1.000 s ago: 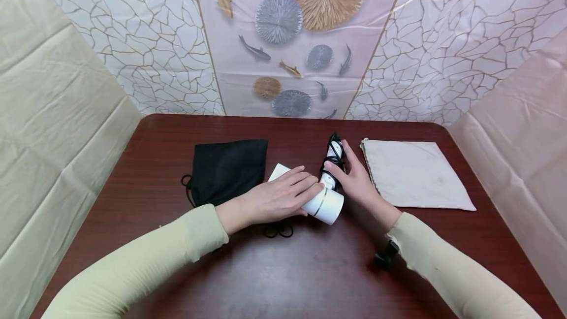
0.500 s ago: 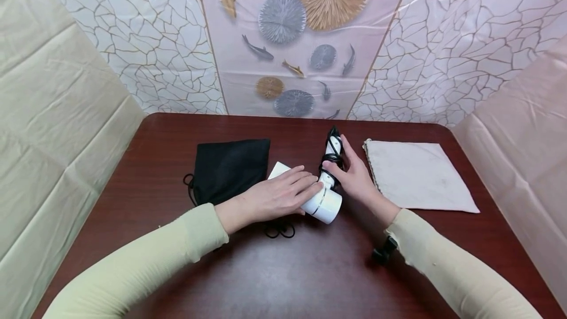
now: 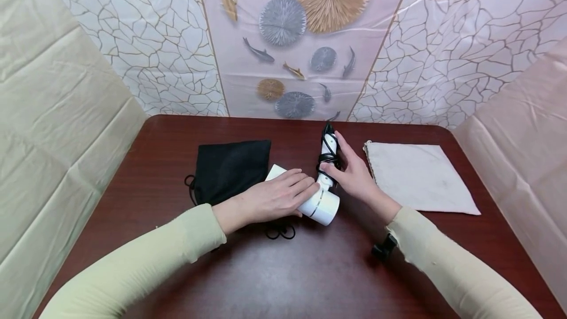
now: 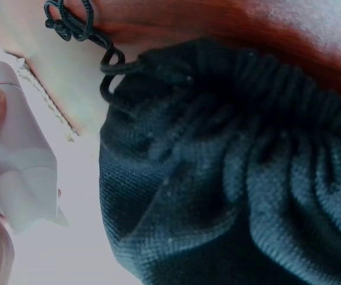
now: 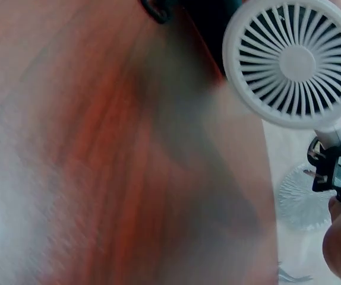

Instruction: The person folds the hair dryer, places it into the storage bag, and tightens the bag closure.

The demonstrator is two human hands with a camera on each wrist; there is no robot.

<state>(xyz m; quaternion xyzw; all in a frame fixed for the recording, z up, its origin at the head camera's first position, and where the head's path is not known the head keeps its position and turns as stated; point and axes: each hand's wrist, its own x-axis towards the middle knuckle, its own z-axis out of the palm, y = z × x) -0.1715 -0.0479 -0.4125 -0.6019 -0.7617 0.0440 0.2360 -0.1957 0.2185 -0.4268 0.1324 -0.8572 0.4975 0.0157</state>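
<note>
A white hair dryer lies slantwise across the middle in the head view, its handle wrapped in a black cord and pointing to the back of the table. My left hand grips the barrel from above, fingers laid over it. The right hand holds the corded handle, thumb on the near side and fingers along the right. In the right wrist view the dryer's round slatted grille faces the camera. Part of the barrel shows in the left wrist view, with fingers at its side.
Left of the dryer lies a black drawstring bag, partly under the left forearm, with cord loops in front. A white cloth bag lies flat at the right. Behind the dark red table hangs a patterned backdrop.
The hair dryer has shifted slightly left, and its handle now reaches a little farther back and stands straighter. Both hands have kept their hold and moved with it.
</note>
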